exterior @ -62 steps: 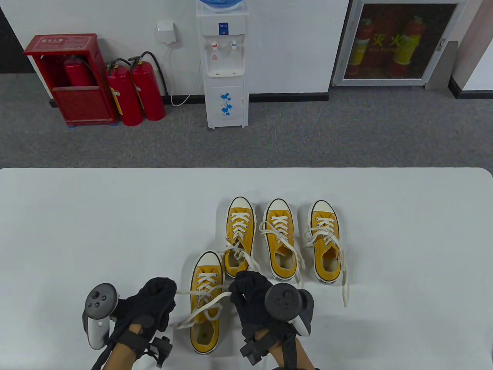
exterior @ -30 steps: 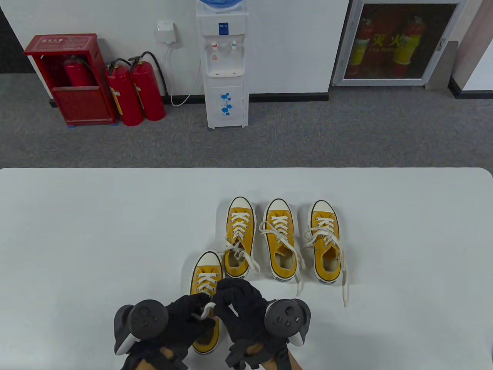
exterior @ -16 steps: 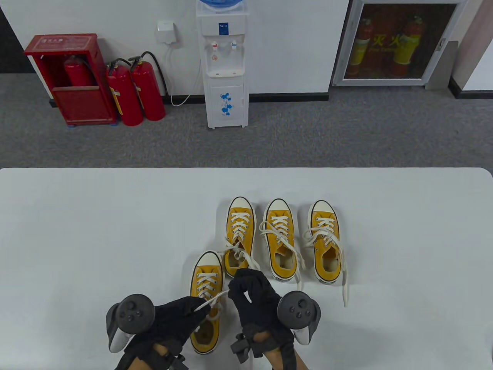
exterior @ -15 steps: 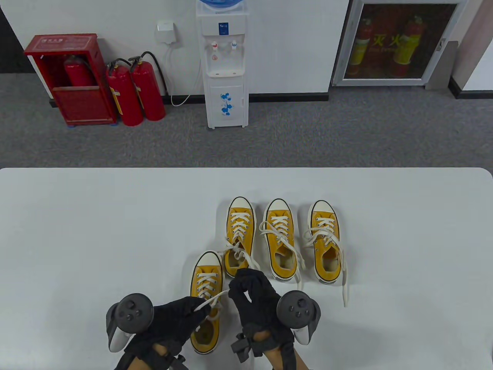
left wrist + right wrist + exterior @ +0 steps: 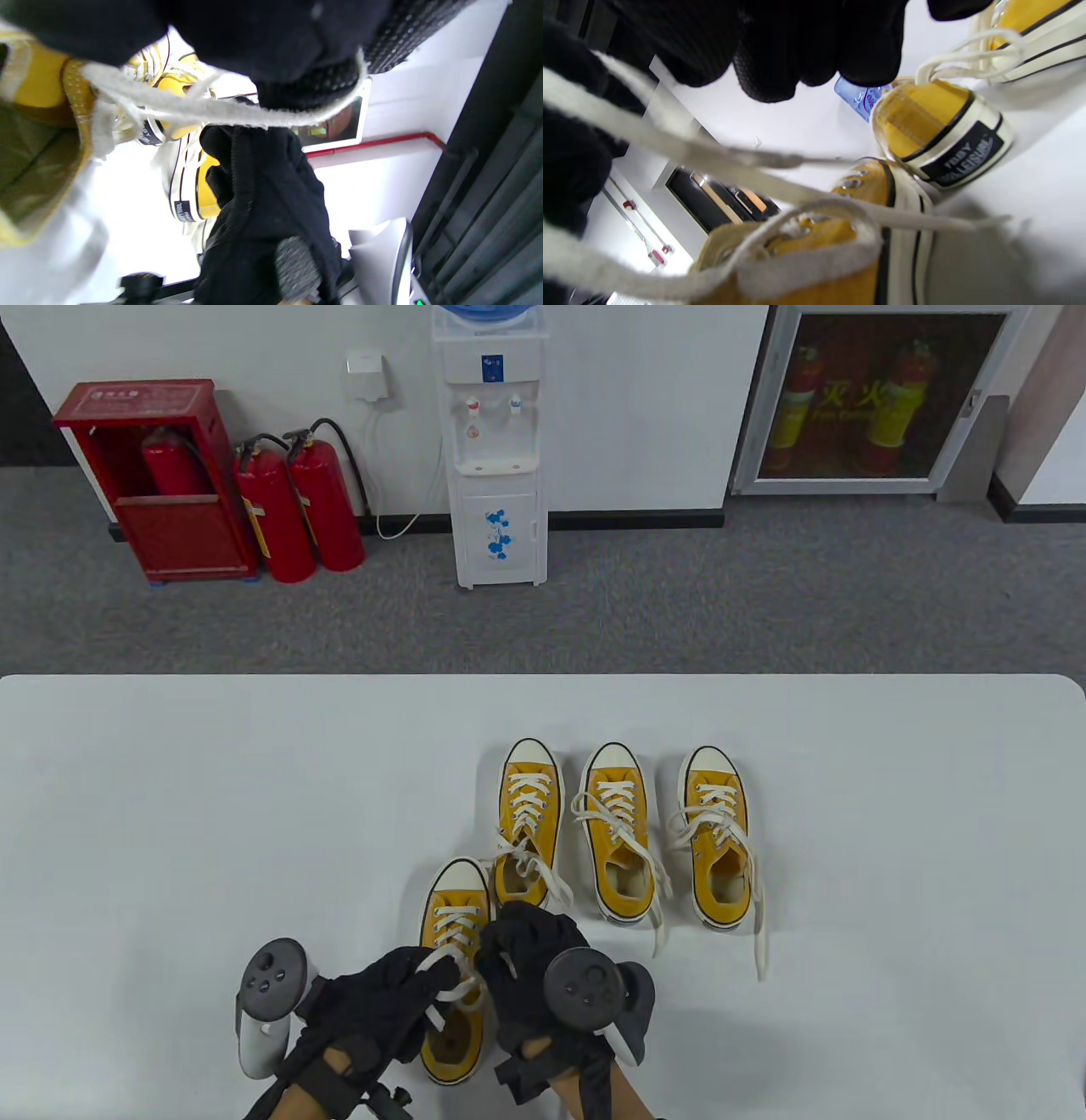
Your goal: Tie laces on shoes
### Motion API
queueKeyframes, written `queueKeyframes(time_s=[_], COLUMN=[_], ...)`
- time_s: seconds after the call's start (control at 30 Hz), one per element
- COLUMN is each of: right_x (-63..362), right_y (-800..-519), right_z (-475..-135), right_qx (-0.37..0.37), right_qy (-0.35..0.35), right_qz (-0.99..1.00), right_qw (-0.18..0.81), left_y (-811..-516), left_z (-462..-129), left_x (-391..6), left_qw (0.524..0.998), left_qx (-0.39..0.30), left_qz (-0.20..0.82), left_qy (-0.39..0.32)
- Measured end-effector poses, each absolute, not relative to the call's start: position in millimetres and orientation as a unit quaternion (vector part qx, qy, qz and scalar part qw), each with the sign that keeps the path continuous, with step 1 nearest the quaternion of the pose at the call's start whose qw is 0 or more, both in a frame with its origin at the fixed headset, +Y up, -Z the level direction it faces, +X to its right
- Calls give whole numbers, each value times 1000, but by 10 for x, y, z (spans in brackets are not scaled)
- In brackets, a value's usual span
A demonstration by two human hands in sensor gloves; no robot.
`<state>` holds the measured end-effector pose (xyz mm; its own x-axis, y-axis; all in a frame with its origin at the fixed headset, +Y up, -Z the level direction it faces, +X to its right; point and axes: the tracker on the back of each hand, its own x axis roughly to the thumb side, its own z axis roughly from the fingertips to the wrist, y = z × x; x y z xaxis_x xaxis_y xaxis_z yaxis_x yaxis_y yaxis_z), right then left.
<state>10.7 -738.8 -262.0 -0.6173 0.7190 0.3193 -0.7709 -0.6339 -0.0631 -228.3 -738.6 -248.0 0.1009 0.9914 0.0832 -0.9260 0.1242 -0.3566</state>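
Note:
Four yellow canvas shoes with white laces stand on the white table point(image 5: 212, 814). The nearest shoe point(image 5: 455, 899) lies between my hands. My left hand point(image 5: 428, 977) grips a loop of its white lace point(image 5: 450, 976) over the shoe's opening. My right hand point(image 5: 496, 959) is pressed close against it and pinches the same lace. In the left wrist view the lace point(image 5: 212, 112) runs taut under my fingers point(image 5: 297, 84), with the right glove point(image 5: 263, 199) just beyond. In the right wrist view lace strands point(image 5: 691, 152) cross above the shoe's collar point(image 5: 818, 258).
Three more yellow shoes stand in a row farther back: left point(image 5: 528, 823), middle point(image 5: 618, 831), right point(image 5: 717, 836), with loose laces trailing toward me on the right point(image 5: 759, 933). The table's left half is bare white. A shoe heel point(image 5: 946, 135) shows close by.
My hands were spread apart pulling the lace, then came together over the near shoe. Since half a second ago my right hand has moved left and the lace has gathered into a loop.

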Motion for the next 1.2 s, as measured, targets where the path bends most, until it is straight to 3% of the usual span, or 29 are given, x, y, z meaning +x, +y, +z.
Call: queueKeyframes(time_s=[0.2,0.37,0.7,0.97,1.2], right_x=[151,52,-51,94,80], right_y=[-7363,-7358,-7407,-7372,-7323], right_z=[-2571,-2535,-2502,-2531,-2499], right_qx=[162,217,195,174,198], right_qy=[-101,-45,-26,-36,-41], right_qz=[878,869,855,824,801], right_qw=[439,443,480,538,563], left_y=[-7438,-7438,-7422,-7476,-7497], left_z=[-2494,-2497,-2492,-2489,-2471], left_x=[-2348,-2352,-2327,-2444,-2461], left_qw=[699,697,706,721,734], left_qx=[-114,-112,-112,-75,-63], left_qz=[694,695,684,686,676], left_qy=[-129,-134,-145,-65,-24])
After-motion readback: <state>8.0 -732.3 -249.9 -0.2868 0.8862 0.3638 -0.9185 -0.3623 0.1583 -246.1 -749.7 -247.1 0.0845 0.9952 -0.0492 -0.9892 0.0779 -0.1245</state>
